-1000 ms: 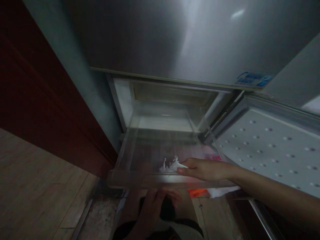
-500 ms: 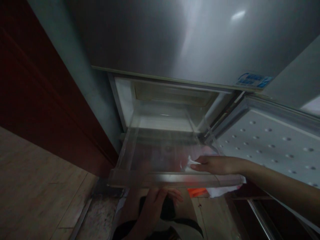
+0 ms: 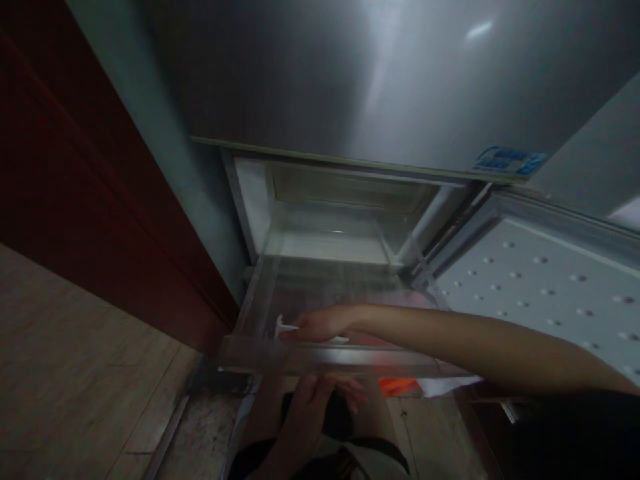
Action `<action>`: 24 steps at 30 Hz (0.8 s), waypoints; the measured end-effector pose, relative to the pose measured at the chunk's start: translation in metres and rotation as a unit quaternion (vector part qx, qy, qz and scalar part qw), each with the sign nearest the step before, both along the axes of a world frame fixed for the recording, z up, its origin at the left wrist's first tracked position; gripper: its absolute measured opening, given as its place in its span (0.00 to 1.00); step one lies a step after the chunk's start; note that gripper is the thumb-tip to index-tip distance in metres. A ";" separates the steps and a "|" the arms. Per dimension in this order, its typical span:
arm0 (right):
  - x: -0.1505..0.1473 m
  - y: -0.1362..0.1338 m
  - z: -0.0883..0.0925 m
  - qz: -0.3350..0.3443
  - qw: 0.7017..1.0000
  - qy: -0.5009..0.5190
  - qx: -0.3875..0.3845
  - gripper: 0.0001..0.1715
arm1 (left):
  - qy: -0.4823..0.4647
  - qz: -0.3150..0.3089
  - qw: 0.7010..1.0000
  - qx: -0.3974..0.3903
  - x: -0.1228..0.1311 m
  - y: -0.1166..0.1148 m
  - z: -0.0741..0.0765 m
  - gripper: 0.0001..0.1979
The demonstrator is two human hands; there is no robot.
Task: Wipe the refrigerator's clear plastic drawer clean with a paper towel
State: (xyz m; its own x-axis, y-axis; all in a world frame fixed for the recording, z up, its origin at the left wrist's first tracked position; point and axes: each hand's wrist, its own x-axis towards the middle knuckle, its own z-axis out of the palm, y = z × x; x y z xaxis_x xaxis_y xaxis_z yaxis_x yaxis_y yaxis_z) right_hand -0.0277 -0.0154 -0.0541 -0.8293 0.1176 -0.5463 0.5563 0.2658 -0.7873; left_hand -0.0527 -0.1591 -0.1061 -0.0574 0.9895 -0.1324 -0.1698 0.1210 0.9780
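Observation:
A clear plastic drawer (image 3: 320, 273) is pulled out of the lower compartment of a fridge. Inside it, near the front left, my right hand (image 3: 323, 323) is closed on a white tissue or cloth (image 3: 283, 327), whose edge sticks out past the fingertips. My left hand (image 3: 320, 397) is below the drawer's front rim, over my lap, fingers stretched out and apart from each other, seemingly holding nothing.
The closed upper fridge door (image 3: 320, 80) is above. A lower door (image 3: 545, 287) stands open at the right. A red-brown wooden panel (image 3: 100, 180) is at the left. Orange and white items (image 3: 399, 387) lie below the drawer's right front.
My right hand has moved left along the inside front of the drawer with the white cloth. My left hand has hardly moved.

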 end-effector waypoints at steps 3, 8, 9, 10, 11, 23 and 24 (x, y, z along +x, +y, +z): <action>-0.005 0.001 -0.006 0.033 0.999 -0.015 -0.014 0.20 | 0.010 -0.001 1.000 -0.005 -0.001 -0.001 0.001 0.30; 0.025 0.011 0.008 0.058 0.998 0.018 -0.030 0.19 | 0.007 -0.042 0.999 -0.008 -0.002 -0.001 0.006 0.31; 0.035 0.013 0.011 0.057 0.998 0.007 -0.024 0.19 | 0.002 -0.054 0.999 -0.007 -0.001 -0.001 0.005 0.32; 0.045 0.016 0.014 0.054 0.998 -0.008 -0.013 0.20 | -0.003 -0.062 0.998 -0.006 0.000 -0.001 0.003 0.32; 0.057 0.020 0.016 0.051 0.998 -0.022 -0.003 0.21 | -0.007 -0.067 0.998 -0.003 0.001 0.000 0.001 0.32; 0.146 0.035 0.026 -0.047 0.986 -0.138 0.085 0.30 | 0.040 -0.064 0.997 -0.012 -0.002 0.003 0.015 0.32; 0.142 0.035 0.025 -0.058 0.984 -0.137 0.101 0.31 | 0.058 -0.069 0.996 -0.017 -0.004 0.003 0.017 0.32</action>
